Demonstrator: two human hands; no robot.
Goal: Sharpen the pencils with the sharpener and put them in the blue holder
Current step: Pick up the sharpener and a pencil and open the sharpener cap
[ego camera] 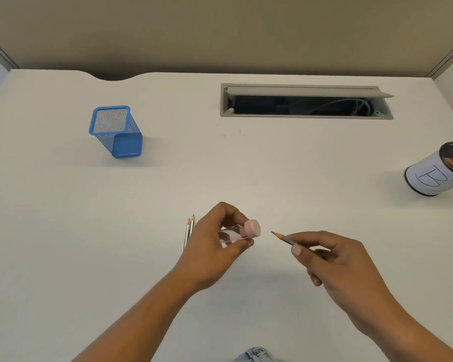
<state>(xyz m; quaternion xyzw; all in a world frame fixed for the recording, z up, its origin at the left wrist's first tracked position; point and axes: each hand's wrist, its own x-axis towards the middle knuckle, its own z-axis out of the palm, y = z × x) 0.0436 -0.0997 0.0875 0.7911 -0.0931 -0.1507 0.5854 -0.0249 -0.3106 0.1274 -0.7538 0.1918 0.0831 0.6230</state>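
My left hand [215, 241] grips a sharpener [242, 232] with a clear body and a pink cap, held just above the white desk [63, 231]; the cap faces right. My right hand [335, 259] pinches a grey pencil [283, 237] whose sharp tip points left at the pink cap, a short gap away. Two more pencils [189, 229] lie side by side on the desk just left of my left hand, tips pointing away from me, their lower ends hidden behind the hand. The blue mesh holder [115, 131] stands at the far left with nothing visible inside.
A cable slot with a grey flap [306, 100] is open in the desk at the back right. A white-wrapped can [439, 171] marked with a "B", holding shavings, stands at the right edge. A partition wall runs behind the desk.
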